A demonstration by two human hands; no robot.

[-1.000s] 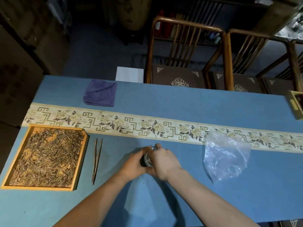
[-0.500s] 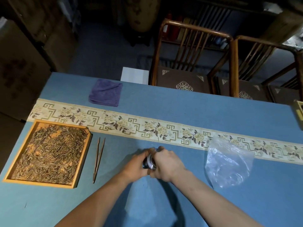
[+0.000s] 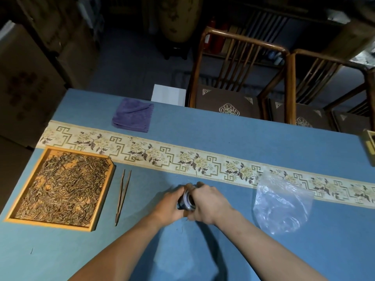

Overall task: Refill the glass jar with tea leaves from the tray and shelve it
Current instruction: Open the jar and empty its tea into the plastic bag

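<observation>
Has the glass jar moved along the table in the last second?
No. The jar sits between both hands, the same short way below the flowered strip and right of the wooden tongs; only the camera shifted.

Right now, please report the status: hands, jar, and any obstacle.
Left hand and right hand both grip glass jar over the table. Tea leaves in tray, far left. Tweezers lie between; nothing blocking.

Two brown wooden chairs [image 3: 239,82] stand behind the blue table [image 3: 223,134], and the room with its gray floor [image 3: 129,63] is dark.
</observation>
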